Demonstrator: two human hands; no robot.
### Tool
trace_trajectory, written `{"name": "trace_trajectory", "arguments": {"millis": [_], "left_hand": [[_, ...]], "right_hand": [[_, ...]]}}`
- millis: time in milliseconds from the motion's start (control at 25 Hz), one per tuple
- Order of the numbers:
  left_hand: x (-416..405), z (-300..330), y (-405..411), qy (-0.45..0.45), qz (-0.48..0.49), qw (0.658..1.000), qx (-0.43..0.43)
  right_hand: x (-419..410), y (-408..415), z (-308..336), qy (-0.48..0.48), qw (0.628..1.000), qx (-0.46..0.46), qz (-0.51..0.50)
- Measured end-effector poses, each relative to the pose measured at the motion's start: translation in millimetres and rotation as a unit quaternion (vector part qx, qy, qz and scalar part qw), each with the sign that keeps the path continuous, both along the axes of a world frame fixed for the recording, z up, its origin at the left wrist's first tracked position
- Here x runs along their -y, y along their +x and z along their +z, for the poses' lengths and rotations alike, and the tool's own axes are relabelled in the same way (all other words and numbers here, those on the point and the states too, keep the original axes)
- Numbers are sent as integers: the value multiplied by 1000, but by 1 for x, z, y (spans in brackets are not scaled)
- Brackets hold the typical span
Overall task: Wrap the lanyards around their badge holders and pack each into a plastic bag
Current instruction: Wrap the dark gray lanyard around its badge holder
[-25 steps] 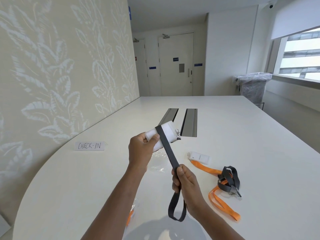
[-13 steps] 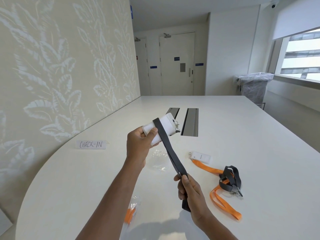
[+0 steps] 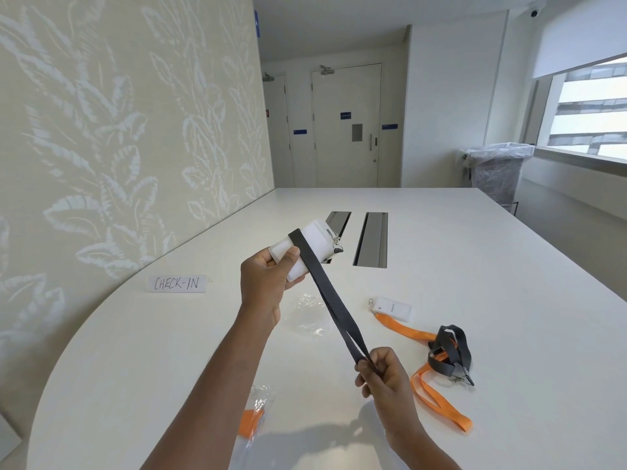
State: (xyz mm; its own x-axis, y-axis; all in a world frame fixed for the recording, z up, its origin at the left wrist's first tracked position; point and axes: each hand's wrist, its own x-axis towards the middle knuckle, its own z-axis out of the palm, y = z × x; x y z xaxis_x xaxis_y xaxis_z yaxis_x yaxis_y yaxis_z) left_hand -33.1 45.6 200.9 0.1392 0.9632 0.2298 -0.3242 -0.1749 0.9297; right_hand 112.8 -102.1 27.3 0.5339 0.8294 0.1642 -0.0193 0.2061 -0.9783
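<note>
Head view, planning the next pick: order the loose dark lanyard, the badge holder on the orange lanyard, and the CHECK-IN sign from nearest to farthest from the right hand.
From the right hand:
1. Loose dark lanyard, coiled just to its right.
2. Badge holder on the orange lanyard, beyond it on the table.
3. CHECK-IN sign, far left by the wall.

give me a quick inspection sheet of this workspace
surface: white table with two metal slots set in it.
job's things: white badge holder held up, dark lanyard drawn taut from it; second badge holder on an orange lanyard; loose dark lanyard lies on the orange one; clear plastic bag; bagged orange lanyard.
clutter: CHECK-IN sign.
grippers: left hand grips the holder; right hand pinches the lanyard's end.
cables: nothing seen.
surroundings: leaf-patterned wall, doors, lined bin, window.
</note>
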Motion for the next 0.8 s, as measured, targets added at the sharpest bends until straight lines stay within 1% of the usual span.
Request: {"name": "trace_trajectory", "arguments": {"millis": [120,200,280,360,440,480,560,640,720,800], "left_hand": [[-5,1,-3,-5,17,1000,6],[-8,3,-5,-4,20,1000,6],[-10,6,-5,-2,22,1000,4],[-11,9,-5,1,20,1000,3],[-12,11,-4,1,17,1000,3],[-13,12,-5,1,17,1000,3],[-16,15,-7,-2,20,1000,3],[-19,15,-8,-6,21,1000,-1],[-19,15,-7,-7,18,1000,-12],[-19,14,-8,-4,16,1000,-19]], "right_hand": [[1,2,-8,-64,995,78,-8],[1,3,-11,-118,989,92,0],[1,6,-9,-144,985,89,33],[1,8,-6,-146,982,104,63],[4,11,-3,-124,982,115,82],[6,12,-2,-101,985,104,96],[10,16,-1,-59,987,55,137],[13,19,1,-44,979,34,196],[15,21,3,-65,967,81,234],[14,21,2,-84,960,140,229]]}}
